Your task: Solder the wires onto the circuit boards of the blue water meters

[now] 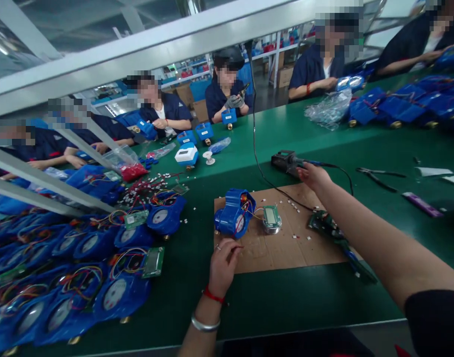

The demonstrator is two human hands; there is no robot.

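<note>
My left hand rests at the front of a blue water meter, its thumb and finger pinched on what looks like a thin red wire. The meter lies on a brown cardboard sheet, with wires running to a small green circuit board with a display. That board sits on a round metallic piece. My right hand reaches forward, fingers closed round the handle of a soldering iron at its dark stand. The iron's tip is hidden.
Many blue meters with wires crowd the left. A black cable hangs over the bench. Right of the cardboard lie pliers and a purple box; a green-and-dark tool or board overlaps its edge. Co-workers sit opposite.
</note>
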